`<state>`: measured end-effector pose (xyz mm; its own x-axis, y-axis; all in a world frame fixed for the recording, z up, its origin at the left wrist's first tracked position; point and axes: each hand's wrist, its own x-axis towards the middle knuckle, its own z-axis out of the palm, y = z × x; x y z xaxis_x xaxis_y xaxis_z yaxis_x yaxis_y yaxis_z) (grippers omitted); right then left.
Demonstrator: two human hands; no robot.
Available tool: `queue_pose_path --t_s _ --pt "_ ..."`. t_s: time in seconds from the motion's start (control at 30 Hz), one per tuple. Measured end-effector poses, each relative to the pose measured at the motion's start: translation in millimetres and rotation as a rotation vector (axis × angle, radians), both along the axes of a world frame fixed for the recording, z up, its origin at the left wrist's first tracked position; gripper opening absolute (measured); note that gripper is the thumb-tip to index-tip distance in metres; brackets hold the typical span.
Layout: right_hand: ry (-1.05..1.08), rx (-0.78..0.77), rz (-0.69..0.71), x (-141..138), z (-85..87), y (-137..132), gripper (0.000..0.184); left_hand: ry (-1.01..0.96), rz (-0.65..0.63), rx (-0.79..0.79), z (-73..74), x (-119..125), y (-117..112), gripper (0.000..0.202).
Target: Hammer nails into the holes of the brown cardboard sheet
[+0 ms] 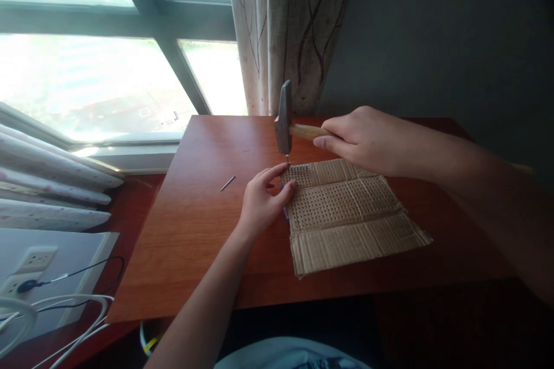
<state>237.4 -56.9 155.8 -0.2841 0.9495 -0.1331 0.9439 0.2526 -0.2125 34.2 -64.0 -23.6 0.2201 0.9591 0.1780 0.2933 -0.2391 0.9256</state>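
My right hand is closed round the wooden handle of a hammer. The hammer's metal head is upright, its lower face at or just above the top of a thin nail. That nail stands upright at the far left corner of a brown cardboard sheet punched with rows of small holes. My left hand grips the sheet's left edge, thumb on top and index fingertip beside the nail. Whether that fingertip touches the nail I cannot tell. Something blue shows under the sheet's left edge.
A loose nail lies left of my left hand on the reddish wooden table. Behind are a curtain and a window. White cables and a wall socket are beyond the table's left edge.
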Motion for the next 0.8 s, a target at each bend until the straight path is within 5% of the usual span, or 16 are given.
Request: queue_pose_path --t_s 0.4,0.8 --pt "-0.053 -0.003 -0.003 -5.6 11.1 -0.2 0.036 -0.014 -0.003 -0.001 -1.9 -0.2 -0.1 0.045" --pt "-0.135 -0.086 0.035 1.9 3.5 3.4 0.043 -0.019 0.005 0.016 0.0 1.6 -1.1 0.042"
